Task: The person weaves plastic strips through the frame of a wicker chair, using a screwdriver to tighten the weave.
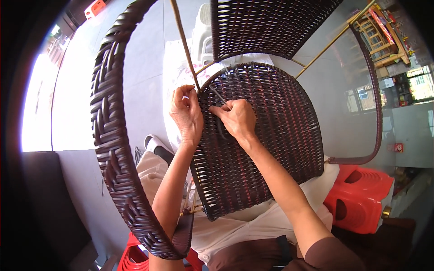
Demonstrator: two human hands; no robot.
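A dark brown woven chair seat (pixel 266 149) lies over my lap, tilted, with reddish strands running through its weave. My right hand (pixel 239 118) is closed around a thin grey metal rod (pixel 218 95), whose far end meets the seat's upper left rim. What the rod's handle looks like is hidden in the fist. A loop of dark strip (pixel 221 130) curls out below that hand. At the same corner, my left hand (pixel 186 115) is closed with curled fingers beside a bare gold-coloured metal leg (pixel 186 49). Whatever its fingertips pinch is too small to make out.
A thick braided armrest (pixel 110 117) arches along the left, with a thinner wrapped one (pixel 377 99) at right. Beyond the seat stands the woven backrest (pixel 266 27). Red plastic stools (pixel 361 198) are at lower right and lower left; a dark panel (pixel 49 198) stands at left.
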